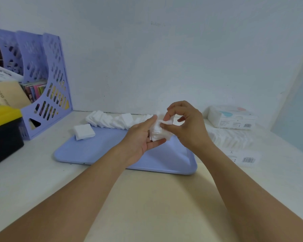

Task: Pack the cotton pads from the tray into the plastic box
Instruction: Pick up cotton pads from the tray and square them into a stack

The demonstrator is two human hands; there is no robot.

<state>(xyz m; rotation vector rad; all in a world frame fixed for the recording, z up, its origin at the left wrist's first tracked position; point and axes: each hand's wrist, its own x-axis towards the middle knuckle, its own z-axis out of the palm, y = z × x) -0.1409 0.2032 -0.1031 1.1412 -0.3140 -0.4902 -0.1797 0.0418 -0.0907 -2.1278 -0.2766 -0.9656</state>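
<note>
Small stack of white square cotton pads (pixel 157 132) held above flat lilac plastic tray (pixel 98 151): left grip (pixel 143 137) cradling it, right grip (pixel 185 124) pinching top pad. More pads (pixel 112 120) along tray's far edge; bare near half.

One tray (pixel 98 151); one file rack (pixel 47 88); two hands, left (pixel 143 137), right (pixel 187 124).

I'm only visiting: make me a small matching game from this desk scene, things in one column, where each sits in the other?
Things:
1. bunch of white cotton pads
2. lilac plastic tray
3. lilac perforated file rack
4. white tissue pack

Places:
A. far right, by the wall
B. held in both hands
C. far left, holding books
D. flat on the desk, under the hands

Pairs: 1-B, 2-D, 3-C, 4-A
</note>
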